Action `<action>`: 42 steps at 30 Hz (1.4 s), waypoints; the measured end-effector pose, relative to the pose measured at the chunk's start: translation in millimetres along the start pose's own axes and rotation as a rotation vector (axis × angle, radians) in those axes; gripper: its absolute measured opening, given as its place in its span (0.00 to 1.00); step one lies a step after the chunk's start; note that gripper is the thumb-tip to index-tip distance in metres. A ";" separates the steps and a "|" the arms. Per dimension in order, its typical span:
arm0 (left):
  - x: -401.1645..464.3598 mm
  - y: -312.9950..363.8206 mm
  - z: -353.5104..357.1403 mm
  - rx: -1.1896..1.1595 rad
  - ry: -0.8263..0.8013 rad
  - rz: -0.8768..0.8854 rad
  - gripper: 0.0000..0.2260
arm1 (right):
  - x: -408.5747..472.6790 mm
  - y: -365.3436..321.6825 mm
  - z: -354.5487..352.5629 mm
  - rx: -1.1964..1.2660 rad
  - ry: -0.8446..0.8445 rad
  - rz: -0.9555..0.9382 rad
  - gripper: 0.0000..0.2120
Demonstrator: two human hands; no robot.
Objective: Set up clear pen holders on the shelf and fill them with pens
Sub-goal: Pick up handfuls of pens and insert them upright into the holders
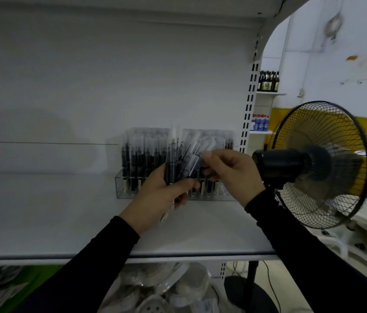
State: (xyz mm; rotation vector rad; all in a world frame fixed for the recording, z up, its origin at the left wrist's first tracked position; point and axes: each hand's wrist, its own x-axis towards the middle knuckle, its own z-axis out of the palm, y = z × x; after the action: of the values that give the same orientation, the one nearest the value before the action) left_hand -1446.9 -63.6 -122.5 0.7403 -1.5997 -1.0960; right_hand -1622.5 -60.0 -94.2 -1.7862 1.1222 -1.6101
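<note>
A clear pen holder point(121, 188) stands at the back right of the white shelf point(42, 211), packed with several dark pens point(142, 154) with clear caps. In front of it my left hand point(155, 197) grips a bundle of pens point(173, 163) that fan upward. My right hand point(230, 172) pinches one pen point(192, 162) of that bundle near its cap. Both hands hover above the shelf, just in front of the holder, and they hide its right half.
A black standing fan point(318, 163) is close on the right, beside the shelf's slotted upright point(249, 105). Bagged goods point(166, 290) lie on the level below. Bottles point(268, 81) stand on distant shelves. The shelf's front edge point(178, 256) runs under my forearms.
</note>
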 end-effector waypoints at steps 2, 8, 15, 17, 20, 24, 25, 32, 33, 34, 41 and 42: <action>-0.7 0.3 -0.5 0.007 0.003 -0.008 0.09 | 0.9 -2.6 -1.4 0.089 0.049 0.024 0.06; -1.8 0.5 -1.8 -0.006 -0.003 0.001 0.04 | 16.9 -14.7 -31.2 0.345 0.265 0.080 0.09; 0.2 0.0 -1.1 -0.035 0.046 -0.010 0.05 | 37.4 -2.6 -56.4 -0.181 0.466 -0.097 0.10; 0.4 -0.6 -1.4 -0.039 0.049 -0.013 0.04 | 41.2 4.3 -56.1 -0.318 0.433 -0.132 0.12; 0.4 -1.0 -2.2 -0.036 0.044 -0.009 0.04 | 47.2 14.2 -52.4 -0.410 0.370 -0.104 0.15; 0.0 -0.7 -2.9 -0.027 0.042 -0.004 0.04 | 51.6 24.9 -48.5 -0.493 0.281 -0.082 0.17; 0.0 -0.6 -2.9 -0.025 0.043 -0.004 0.04 | 52.1 26.2 -48.1 -0.510 0.267 -0.080 0.17; 0.5 -1.7 -2.4 -0.017 0.038 0.006 0.07 | 52.7 34.4 -43.1 -0.592 0.111 -0.019 0.14; 0.6 -1.6 -2.2 -0.014 0.036 0.010 0.06 | 51.5 36.6 -42.3 -0.597 0.090 -0.014 0.14; 0.6 -1.6 -2.2 -0.012 0.034 0.015 0.06 | 50.3 38.8 -41.4 -0.600 0.070 -0.007 0.13; 2.9 -5.8 -5.0 0.062 0.018 0.033 0.04 | 42.5 41.5 -42.9 -0.578 0.088 0.027 0.15; 3.2 -6.2 -4.6 0.050 0.018 0.029 0.04 | 41.1 40.1 -43.1 -0.550 0.114 0.035 0.16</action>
State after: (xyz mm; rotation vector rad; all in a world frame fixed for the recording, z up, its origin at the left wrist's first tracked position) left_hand -1443.8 -70.2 -126.7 0.7556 -1.6228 -1.0298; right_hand -1675.5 -108.4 -94.6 -1.9976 1.7716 -1.4906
